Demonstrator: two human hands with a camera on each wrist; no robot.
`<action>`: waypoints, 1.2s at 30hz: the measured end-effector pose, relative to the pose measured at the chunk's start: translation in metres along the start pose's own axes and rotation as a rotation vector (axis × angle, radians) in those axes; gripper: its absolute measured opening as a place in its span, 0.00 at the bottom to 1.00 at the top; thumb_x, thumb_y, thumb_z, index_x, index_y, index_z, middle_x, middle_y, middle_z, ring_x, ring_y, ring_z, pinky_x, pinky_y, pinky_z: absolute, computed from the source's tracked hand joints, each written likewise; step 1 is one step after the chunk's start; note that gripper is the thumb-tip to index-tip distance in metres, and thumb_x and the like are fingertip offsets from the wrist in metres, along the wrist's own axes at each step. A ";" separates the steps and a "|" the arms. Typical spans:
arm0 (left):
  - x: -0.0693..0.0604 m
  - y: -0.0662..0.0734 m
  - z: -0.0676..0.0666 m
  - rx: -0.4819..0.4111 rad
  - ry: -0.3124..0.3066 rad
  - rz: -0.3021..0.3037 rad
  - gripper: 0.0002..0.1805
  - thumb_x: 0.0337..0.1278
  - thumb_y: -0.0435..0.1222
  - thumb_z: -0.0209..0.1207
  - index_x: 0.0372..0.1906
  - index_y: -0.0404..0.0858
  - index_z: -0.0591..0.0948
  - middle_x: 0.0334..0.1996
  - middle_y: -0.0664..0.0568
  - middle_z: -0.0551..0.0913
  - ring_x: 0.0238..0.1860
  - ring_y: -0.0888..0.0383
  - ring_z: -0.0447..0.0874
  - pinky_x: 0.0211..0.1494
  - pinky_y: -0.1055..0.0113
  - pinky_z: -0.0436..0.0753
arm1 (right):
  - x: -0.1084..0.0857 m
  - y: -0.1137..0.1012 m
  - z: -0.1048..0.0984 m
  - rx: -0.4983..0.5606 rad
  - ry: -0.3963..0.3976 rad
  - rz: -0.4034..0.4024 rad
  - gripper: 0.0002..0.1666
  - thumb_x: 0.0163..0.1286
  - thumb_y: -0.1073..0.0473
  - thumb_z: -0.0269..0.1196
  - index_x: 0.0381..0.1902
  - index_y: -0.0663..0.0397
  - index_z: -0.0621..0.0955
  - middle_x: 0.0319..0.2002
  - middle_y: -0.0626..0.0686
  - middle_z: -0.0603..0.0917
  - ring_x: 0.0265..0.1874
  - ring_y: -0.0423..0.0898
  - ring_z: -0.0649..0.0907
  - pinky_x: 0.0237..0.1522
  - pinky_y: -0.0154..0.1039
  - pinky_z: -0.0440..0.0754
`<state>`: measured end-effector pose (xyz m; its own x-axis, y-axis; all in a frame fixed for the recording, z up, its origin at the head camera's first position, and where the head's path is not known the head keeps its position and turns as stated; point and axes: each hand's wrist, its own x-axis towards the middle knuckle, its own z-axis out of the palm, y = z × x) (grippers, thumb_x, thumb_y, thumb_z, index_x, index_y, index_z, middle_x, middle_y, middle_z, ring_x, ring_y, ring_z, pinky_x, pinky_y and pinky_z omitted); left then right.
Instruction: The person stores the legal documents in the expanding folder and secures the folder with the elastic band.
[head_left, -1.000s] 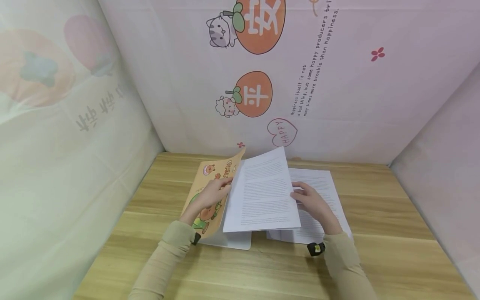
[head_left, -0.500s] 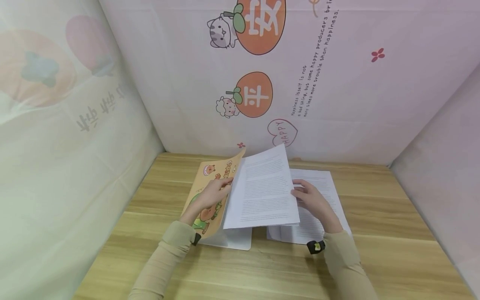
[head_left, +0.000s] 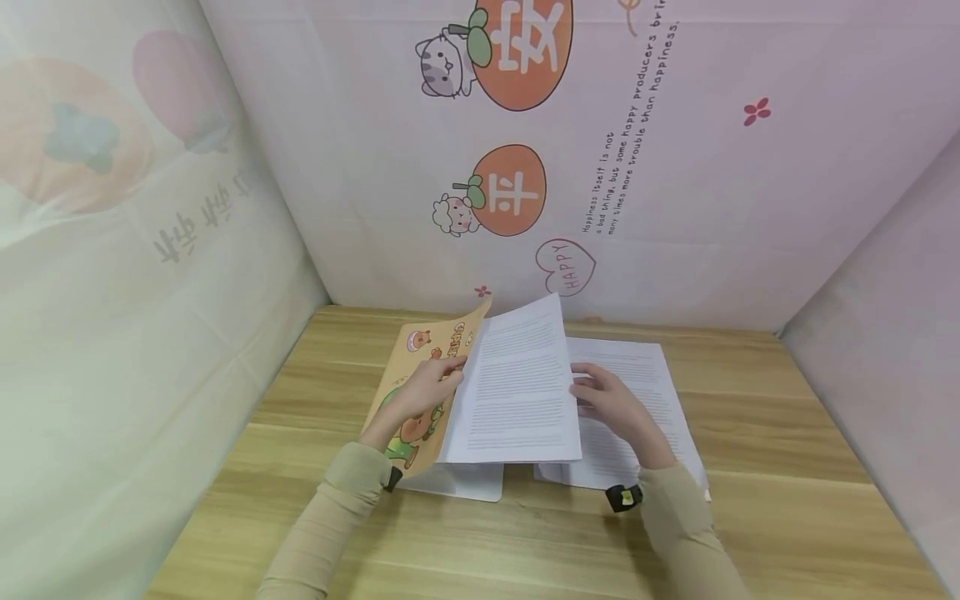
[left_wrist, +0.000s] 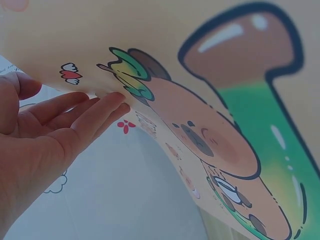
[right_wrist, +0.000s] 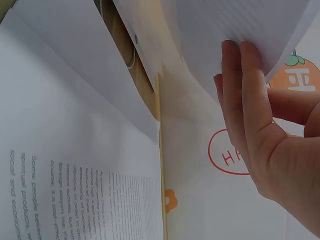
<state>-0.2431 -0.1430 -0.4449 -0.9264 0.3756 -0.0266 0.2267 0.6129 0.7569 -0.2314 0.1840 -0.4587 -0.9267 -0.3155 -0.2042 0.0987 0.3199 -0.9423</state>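
An orange folder cover with cartoon animals stands partly raised, its right edge held by my left hand. In the left wrist view my left hand has its fingers against the cover, thumb on the other side. Printed sheets slope up beside the cover. My right hand pinches their right edge. The right wrist view shows my right hand with long fingers behind the raised paper. Under it, more printed paper lies flat on the right.
A white folder part lies beneath the cover on the wooden table. Behind the table rises a printed cloth wall, with further cloth at the left and right.
The raised sheets and my right hand have shifted slightly left, after the sheets briefly lifted. My left hand stays on the cover's edge.
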 end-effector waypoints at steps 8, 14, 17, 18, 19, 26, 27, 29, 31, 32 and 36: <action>0.000 0.000 0.001 -0.007 -0.001 -0.013 0.29 0.68 0.37 0.44 0.72 0.32 0.68 0.62 0.36 0.79 0.11 0.66 0.47 0.14 0.73 0.56 | 0.003 0.000 0.010 0.000 -0.015 -0.004 0.32 0.77 0.61 0.50 0.74 0.66 0.59 0.66 0.72 0.72 0.58 0.54 0.81 0.58 0.44 0.82; 0.002 -0.002 0.000 0.017 0.007 -0.003 0.29 0.68 0.38 0.44 0.71 0.32 0.68 0.62 0.36 0.79 0.13 0.64 0.49 0.17 0.72 0.59 | 0.005 -0.003 0.017 0.021 -0.018 -0.003 0.32 0.76 0.62 0.51 0.74 0.65 0.59 0.66 0.72 0.71 0.60 0.56 0.80 0.58 0.44 0.83; 0.003 -0.003 0.001 0.025 0.011 0.005 0.29 0.68 0.38 0.44 0.71 0.32 0.69 0.62 0.36 0.79 0.18 0.62 0.57 0.18 0.71 0.60 | 0.006 -0.003 0.022 0.017 -0.005 0.001 0.32 0.75 0.62 0.52 0.74 0.64 0.61 0.66 0.71 0.72 0.58 0.55 0.81 0.56 0.44 0.84; 0.002 -0.003 0.000 0.026 0.010 0.007 0.29 0.68 0.38 0.44 0.71 0.32 0.69 0.63 0.36 0.79 0.19 0.62 0.60 0.19 0.70 0.61 | 0.007 -0.004 0.023 0.006 -0.002 -0.001 0.32 0.75 0.62 0.53 0.74 0.64 0.61 0.65 0.71 0.72 0.57 0.55 0.81 0.55 0.44 0.84; 0.002 -0.003 0.001 0.026 0.012 0.009 0.29 0.68 0.37 0.44 0.71 0.32 0.69 0.63 0.36 0.79 0.22 0.62 0.63 0.19 0.70 0.62 | 0.007 -0.004 0.025 0.002 0.009 0.006 0.32 0.74 0.62 0.54 0.73 0.64 0.61 0.65 0.71 0.73 0.57 0.55 0.81 0.54 0.44 0.85; 0.001 -0.001 0.000 0.002 0.000 0.002 0.29 0.68 0.37 0.44 0.71 0.31 0.67 0.64 0.34 0.77 0.16 0.61 0.54 0.16 0.71 0.58 | 0.007 -0.008 0.033 -0.004 0.059 0.002 0.34 0.71 0.64 0.58 0.72 0.67 0.63 0.64 0.73 0.72 0.58 0.60 0.81 0.52 0.45 0.86; 0.001 -0.001 0.000 0.006 0.005 0.003 0.29 0.68 0.37 0.44 0.71 0.31 0.68 0.64 0.34 0.77 0.18 0.62 0.59 0.17 0.71 0.59 | 0.007 -0.008 0.033 -0.005 0.068 0.000 0.34 0.71 0.64 0.58 0.72 0.66 0.63 0.64 0.73 0.72 0.57 0.60 0.81 0.51 0.44 0.86; 0.002 -0.001 0.001 0.024 0.016 0.007 0.29 0.68 0.37 0.45 0.71 0.31 0.69 0.63 0.36 0.78 0.26 0.62 0.69 0.22 0.71 0.65 | 0.008 -0.007 0.035 -0.008 0.082 -0.010 0.35 0.70 0.65 0.59 0.72 0.66 0.63 0.63 0.73 0.73 0.56 0.60 0.82 0.50 0.44 0.86; 0.002 -0.001 0.001 0.030 0.018 0.007 0.29 0.68 0.37 0.45 0.71 0.31 0.69 0.64 0.37 0.78 0.28 0.57 0.69 0.24 0.70 0.66 | 0.009 -0.006 0.037 -0.007 0.093 -0.014 0.35 0.69 0.66 0.59 0.72 0.65 0.64 0.63 0.73 0.73 0.55 0.60 0.82 0.49 0.43 0.87; 0.002 -0.001 0.001 0.034 0.020 0.007 0.29 0.68 0.37 0.45 0.70 0.31 0.69 0.64 0.37 0.78 0.32 0.57 0.71 0.26 0.70 0.67 | 0.009 -0.006 0.038 -0.008 0.094 -0.021 0.35 0.69 0.67 0.59 0.72 0.65 0.63 0.63 0.73 0.73 0.55 0.60 0.82 0.49 0.43 0.87; 0.002 -0.001 0.001 0.032 0.020 0.004 0.29 0.68 0.37 0.45 0.70 0.31 0.69 0.64 0.37 0.78 0.29 0.56 0.69 0.29 0.70 0.68 | 0.011 -0.006 0.041 -0.006 0.092 -0.035 0.36 0.69 0.67 0.59 0.73 0.65 0.63 0.63 0.74 0.73 0.55 0.60 0.83 0.48 0.42 0.87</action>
<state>-0.2445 -0.1420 -0.4463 -0.9313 0.3642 -0.0102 0.2397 0.6335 0.7356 -0.2273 0.1421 -0.4660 -0.9590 -0.2429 -0.1460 0.0641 0.3159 -0.9466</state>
